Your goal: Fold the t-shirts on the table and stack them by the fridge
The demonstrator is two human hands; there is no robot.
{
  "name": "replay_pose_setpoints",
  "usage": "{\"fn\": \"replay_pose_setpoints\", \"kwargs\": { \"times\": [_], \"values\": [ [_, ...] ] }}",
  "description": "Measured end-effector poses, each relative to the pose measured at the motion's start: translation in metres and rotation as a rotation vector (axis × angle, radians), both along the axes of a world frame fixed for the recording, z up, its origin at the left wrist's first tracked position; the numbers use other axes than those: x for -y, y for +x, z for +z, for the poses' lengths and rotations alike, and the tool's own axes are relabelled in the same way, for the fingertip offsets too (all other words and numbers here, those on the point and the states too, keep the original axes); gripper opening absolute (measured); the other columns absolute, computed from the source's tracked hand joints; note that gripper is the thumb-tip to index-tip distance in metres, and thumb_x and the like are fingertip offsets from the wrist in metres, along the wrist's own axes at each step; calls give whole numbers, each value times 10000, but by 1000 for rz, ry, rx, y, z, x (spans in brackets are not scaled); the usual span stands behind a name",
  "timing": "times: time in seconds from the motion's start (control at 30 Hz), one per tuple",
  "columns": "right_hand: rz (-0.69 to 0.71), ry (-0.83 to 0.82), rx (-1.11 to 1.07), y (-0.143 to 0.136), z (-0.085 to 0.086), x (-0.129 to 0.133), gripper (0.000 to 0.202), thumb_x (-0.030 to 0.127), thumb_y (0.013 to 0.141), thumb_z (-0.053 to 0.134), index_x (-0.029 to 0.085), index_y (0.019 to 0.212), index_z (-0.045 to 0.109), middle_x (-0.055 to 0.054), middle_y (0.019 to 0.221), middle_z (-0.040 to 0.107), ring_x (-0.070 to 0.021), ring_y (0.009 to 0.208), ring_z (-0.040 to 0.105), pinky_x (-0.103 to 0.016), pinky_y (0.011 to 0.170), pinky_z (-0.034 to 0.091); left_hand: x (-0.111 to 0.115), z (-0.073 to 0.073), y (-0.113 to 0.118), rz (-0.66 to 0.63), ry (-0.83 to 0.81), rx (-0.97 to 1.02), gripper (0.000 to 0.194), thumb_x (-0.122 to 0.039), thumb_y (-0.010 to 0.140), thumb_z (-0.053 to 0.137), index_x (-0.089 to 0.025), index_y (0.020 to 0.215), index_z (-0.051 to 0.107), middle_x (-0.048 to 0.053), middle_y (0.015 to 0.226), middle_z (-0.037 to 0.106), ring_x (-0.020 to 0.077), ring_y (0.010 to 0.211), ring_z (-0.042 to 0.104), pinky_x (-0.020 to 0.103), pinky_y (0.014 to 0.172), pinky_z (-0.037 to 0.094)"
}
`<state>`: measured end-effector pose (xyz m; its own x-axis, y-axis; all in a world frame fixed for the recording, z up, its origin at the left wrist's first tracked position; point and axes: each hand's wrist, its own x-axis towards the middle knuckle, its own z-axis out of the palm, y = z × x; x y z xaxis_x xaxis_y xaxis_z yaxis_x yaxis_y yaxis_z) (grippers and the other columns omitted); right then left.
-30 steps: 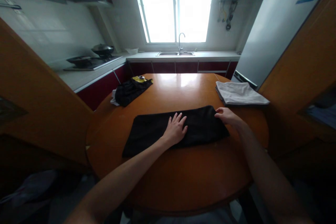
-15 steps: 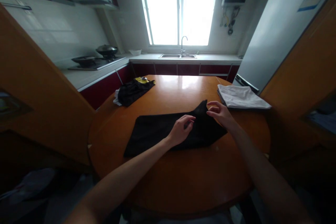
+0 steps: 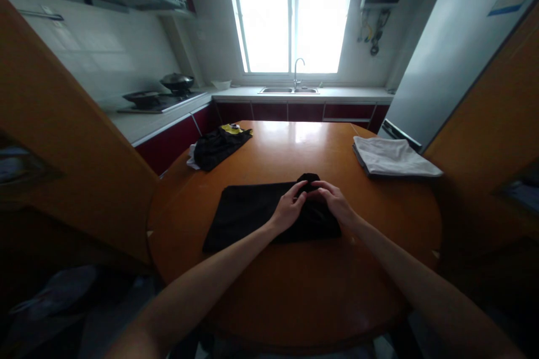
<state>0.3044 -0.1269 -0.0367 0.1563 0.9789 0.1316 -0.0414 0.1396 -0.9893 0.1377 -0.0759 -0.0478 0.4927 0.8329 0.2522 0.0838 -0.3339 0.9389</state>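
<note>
A black garment lies flat on the round wooden table, its right part bunched up under both hands. My left hand rests on the cloth near its upper edge, thumb and fingers pinched together on the fabric. Close beside it, my right hand has its fingers closed on the bunched right part, fingertips almost meeting those of the left. A small raised fold of the black cloth shows just beyond the fingertips.
A crumpled black and yellow garment lies at the table's back left. Folded white and grey cloths sit at the right edge. Beyond the table are a sink, a stove with pans and a fridge.
My right hand has moved left towards my left hand, and the garment's right part has been drawn inward. The raised corner has come down. The view has shifted slightly.
</note>
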Motion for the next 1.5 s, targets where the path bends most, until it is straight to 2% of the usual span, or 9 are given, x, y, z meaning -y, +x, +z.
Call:
{"fn": "replay_pose_setpoints", "kwargs": {
  "times": [0.13, 0.23, 0.33, 0.5, 0.7, 0.9, 1.13, 1.3, 1.5],
  "values": [
    [-111, 79, 77, -10, -5, 4, 324, 441, 835, 545, 197, 1014, 663, -38, 787, 743, -210, 790, 713, -359, 811, 545, -1, 0, -3, 9, 49, 11, 597, -148, 878, 574, -259, 1459, 498, 30, 1253, 707, 184, 1064, 696, 310, 919, 578],
    [-186, 137, 153, -14, -4, 8, 260, 435, 881, 516, 215, 896, 655, -25, 752, 701, -194, 742, 666, -319, 728, 519, 0, 0, -4, 6, 88, -24, 592, -75, 826, 556, -250, 1392, 570, 16, 1274, 704, 185, 1082, 695, 312, 935, 577],
    [-208, 169, 241, -15, -1, 12, 271, 420, 910, 494, 226, 777, 630, -12, 699, 645, -182, 689, 608, -298, 673, 477, 0, 0, -4, 16, 145, -91, 521, -65, 841, 526, -234, 1315, 659, 21, 1339, 681, 205, 1200, 653, 337, 1033, 530],
    [-179, 177, 304, -17, 2, 15, 307, 365, 899, 478, 224, 657, 604, 0, 645, 599, -172, 647, 558, -288, 636, 434, -3, -2, -4, 44, 166, -155, 506, -151, 892, 577, -180, 1396, 614, 97, 1413, 627, 245, 1290, 601, 384, 1073, 502],
    [-172, 172, 340, -14, 5, 15, 300, 355, 892, 476, 220, 669, 625, -2, 656, 616, -175, 662, 566, -288, 648, 428, -5, -2, -6, 54, 138, -176, 637, -226, 810, 763, -170, 1420, 590, 137, 1429, 607, 305, 1321, 573, 429, 1052, 518],
    [-305, 191, 355, -4, 3, 13, 300, 354, 910, 458, 210, 725, 646, -17, 714, 637, -189, 725, 589, -300, 698, 428, -4, -2, -6, 9, 60, -60, 686, -141, 793, 749, -163, 1452, 559, 129, 1422, 615, 305, 1271, 613, 443, 1064, 518],
    [-397, 190, 387, 0, 0, 11, 316, 379, 915, 457, 189, 783, 673, -39, 788, 665, -207, 758, 581, -323, 710, 422, -5, -5, -8, -18, -82, 80, 746, -150, 742, 813, -160, 1447, 569, 132, 1341, 673, 314, 1239, 632, 462, 1091, 498],
    [-367, 189, 378, -2, 1, 13, 305, 389, 941, 468, 184, 871, 682, -50, 850, 668, -220, 822, 601, -337, 747, 453, -5, 17, -13, -26, -195, 113, 763, -177, 714, 855, -164, 1429, 588, 115, 1278, 710, 287, 1116, 695, 425, 1020, 550],
    [-294, 425, 463, -11, 8, 24, 248, 365, 984, 493, 207, 1064, 666, -81, 1071, 665, -238, 1011, 619, -377, 884, 493, -12, 73, -38, -43, -289, 168, 729, -207, 720, 862, -183, 1405, 615, 110, 1192, 745, 220, 961, 729, 293, 827, 596]
  ]
}}
